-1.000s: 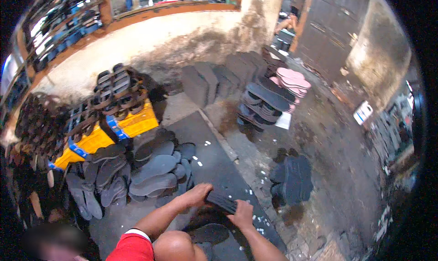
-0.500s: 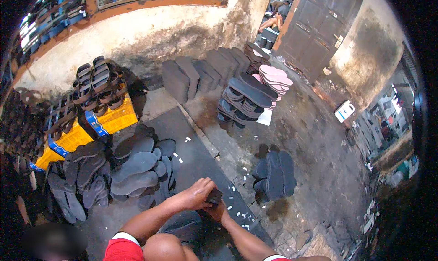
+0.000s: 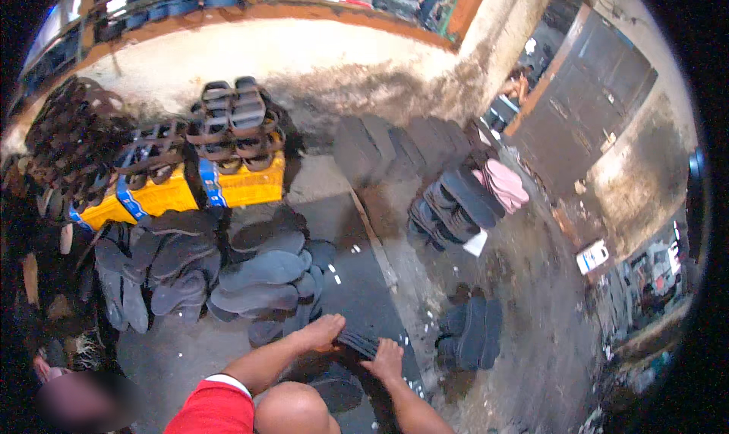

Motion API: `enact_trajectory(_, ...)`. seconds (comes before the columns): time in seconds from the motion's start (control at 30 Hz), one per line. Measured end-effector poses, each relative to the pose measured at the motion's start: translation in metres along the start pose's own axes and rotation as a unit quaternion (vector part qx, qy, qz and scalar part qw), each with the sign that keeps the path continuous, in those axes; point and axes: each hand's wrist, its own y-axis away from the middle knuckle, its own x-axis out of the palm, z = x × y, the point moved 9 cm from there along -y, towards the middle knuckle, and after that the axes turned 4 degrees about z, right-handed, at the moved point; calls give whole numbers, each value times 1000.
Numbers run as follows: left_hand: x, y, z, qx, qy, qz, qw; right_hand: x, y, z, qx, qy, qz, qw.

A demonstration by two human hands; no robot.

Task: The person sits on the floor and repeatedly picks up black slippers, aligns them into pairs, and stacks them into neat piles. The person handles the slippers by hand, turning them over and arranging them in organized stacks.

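Note:
Between my two hands is a dark, ridged bundle [image 3: 358,344], which looks like shoe soles seen edge-on; its exact make-up is too blurred to tell. My left hand [image 3: 325,332] is closed on its left end, and my right hand [image 3: 386,360] grips the right end. Below them, by my bare knee, a dark sole [image 3: 338,393] lies on the mat. To the left of my hands, loose grey soles [image 3: 262,271] are heaped, with another heap of darker soles [image 3: 175,255] beyond.
Sandals [image 3: 239,119] stand on yellow boxes [image 3: 247,183] by the wall. Stacks of dark soles [image 3: 471,331] sit on the floor at right, with pink soles [image 3: 503,183] farther off. A white jug [image 3: 592,257] is near the door [image 3: 585,92]. Another person's arm [image 3: 518,88] shows in the doorway.
My hands have moved apart, and the dark bundle now spans the gap between them. The view has turned, so the boxes and soles appear farther right.

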Motion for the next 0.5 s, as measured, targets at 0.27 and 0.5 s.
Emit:
enact_trajectory(0.27,-139,-20,-86,74,165,-118,976,-192,-22,0,-157,31,33,987)
enact_trajectory(0.5,-261,-74,-194,42,236,-113,964,-406,58,-24,-51,-266,-10,963)
